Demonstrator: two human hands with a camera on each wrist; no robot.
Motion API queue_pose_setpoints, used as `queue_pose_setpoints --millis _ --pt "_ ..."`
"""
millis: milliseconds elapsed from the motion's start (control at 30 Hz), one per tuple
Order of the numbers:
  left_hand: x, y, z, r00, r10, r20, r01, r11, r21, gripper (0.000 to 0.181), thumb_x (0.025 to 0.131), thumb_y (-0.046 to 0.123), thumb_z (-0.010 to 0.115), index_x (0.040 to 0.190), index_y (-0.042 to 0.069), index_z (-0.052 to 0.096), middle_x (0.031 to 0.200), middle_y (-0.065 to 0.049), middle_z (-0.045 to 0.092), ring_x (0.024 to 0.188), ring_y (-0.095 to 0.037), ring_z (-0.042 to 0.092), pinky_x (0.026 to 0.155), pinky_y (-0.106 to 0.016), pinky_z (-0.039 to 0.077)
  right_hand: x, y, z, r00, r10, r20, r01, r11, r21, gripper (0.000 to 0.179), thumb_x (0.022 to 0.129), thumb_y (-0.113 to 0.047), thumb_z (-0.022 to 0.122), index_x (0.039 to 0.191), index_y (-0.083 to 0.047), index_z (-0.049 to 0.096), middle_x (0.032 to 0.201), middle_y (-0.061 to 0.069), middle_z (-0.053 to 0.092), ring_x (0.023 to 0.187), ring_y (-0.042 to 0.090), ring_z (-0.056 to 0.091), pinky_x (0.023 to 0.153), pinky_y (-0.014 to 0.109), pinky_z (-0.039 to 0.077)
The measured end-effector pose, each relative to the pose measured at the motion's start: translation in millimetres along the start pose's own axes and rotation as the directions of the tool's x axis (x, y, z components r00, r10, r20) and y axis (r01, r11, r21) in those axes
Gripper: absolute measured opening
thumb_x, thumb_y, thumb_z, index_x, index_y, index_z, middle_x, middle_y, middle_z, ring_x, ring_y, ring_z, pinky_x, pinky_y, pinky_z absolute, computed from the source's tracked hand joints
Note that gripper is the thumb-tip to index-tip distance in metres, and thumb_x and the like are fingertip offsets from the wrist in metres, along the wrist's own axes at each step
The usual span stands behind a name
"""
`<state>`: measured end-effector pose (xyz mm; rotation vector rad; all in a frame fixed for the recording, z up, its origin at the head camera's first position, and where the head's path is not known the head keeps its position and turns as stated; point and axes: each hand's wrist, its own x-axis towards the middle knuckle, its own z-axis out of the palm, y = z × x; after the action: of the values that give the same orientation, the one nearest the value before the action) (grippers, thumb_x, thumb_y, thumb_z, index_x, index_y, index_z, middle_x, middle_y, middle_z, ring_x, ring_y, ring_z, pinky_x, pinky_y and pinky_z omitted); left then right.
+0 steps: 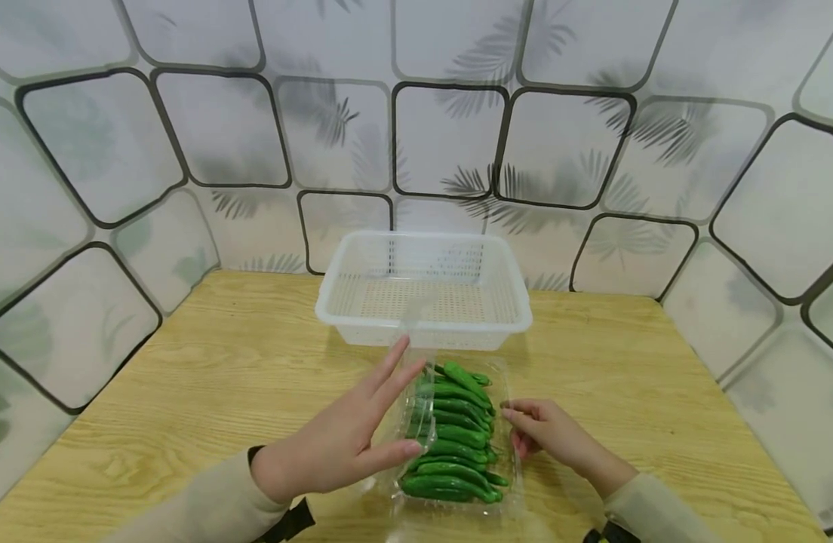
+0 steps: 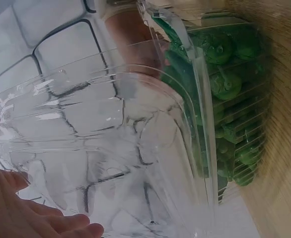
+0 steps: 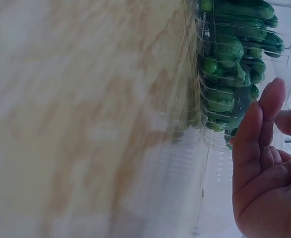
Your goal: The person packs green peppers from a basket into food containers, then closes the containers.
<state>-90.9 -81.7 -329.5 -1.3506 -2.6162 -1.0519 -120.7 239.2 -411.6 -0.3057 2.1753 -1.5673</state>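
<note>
Long green peppers (image 1: 453,434) lie in a stack inside a clear plastic clamshell box (image 1: 516,475) on the table. Its transparent lid (image 2: 101,129) stands raised on the left side. My left hand (image 1: 342,434), fingers straight and spread, is at the outer face of that lid. At the box's right edge, my right hand (image 1: 555,437) pinches the rim between thumb and forefinger. The right wrist view shows the right hand's fingers (image 3: 247,141) bent beside the ribbed wall, with the peppers behind it.
Behind the box stands a white plastic basket (image 1: 423,327) with a perforated bottom and sides. A light wooden table (image 1: 253,354) carries both. Patterned curtain-like walls (image 1: 342,128) border it at the back and sides.
</note>
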Motion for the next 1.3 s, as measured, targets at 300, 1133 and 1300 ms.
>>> queue_pose_setpoints --millis 300,1133,1300 --pt "8.4 -0.6 11.7 0.996 0.088 -0.003 -0.087 0.984 0.153 0.075 0.091 0.049 0.052 0.150 0.021 0.015 0.156 -0.006 -0.001 0.140 -0.025 0.014 0.105 -0.045 0.030 -0.1 -2 0 1.000 0.009 0.002 -0.009 1.000 -0.003 0.055 0.100 -0.024 0.045 0.134 0.018 0.034 0.068 0.007 0.060 0.055 0.012 0.055 0.058 0.032 0.052" --pt "35.7 13.2 41.5 0.983 0.117 0.140 -0.165 0.895 0.414 0.069 0.094 0.059 0.033 0.150 0.020 0.021 0.155 -0.014 0.006 0.138 -0.033 0.018 0.104 -0.048 0.030 -0.4 -2 0 1.000 -0.017 -0.012 0.016 0.999 -0.028 0.054 0.100 -0.024 0.045 0.131 0.019 0.037 0.067 0.006 0.058 0.055 0.013 0.054 0.056 0.033 0.051" --pt "39.8 13.5 48.9 0.979 0.115 0.170 -0.177 0.892 0.416 0.069 0.094 0.059 0.030 0.150 0.021 0.019 0.154 -0.016 0.009 0.137 -0.035 0.019 0.100 -0.050 0.034 -0.8 -3 0 1.000 -0.019 -0.012 0.018 0.999 -0.040 0.048 0.100 -0.024 0.046 0.129 0.014 0.045 0.066 0.005 0.057 0.054 0.012 0.053 0.055 0.031 0.050"
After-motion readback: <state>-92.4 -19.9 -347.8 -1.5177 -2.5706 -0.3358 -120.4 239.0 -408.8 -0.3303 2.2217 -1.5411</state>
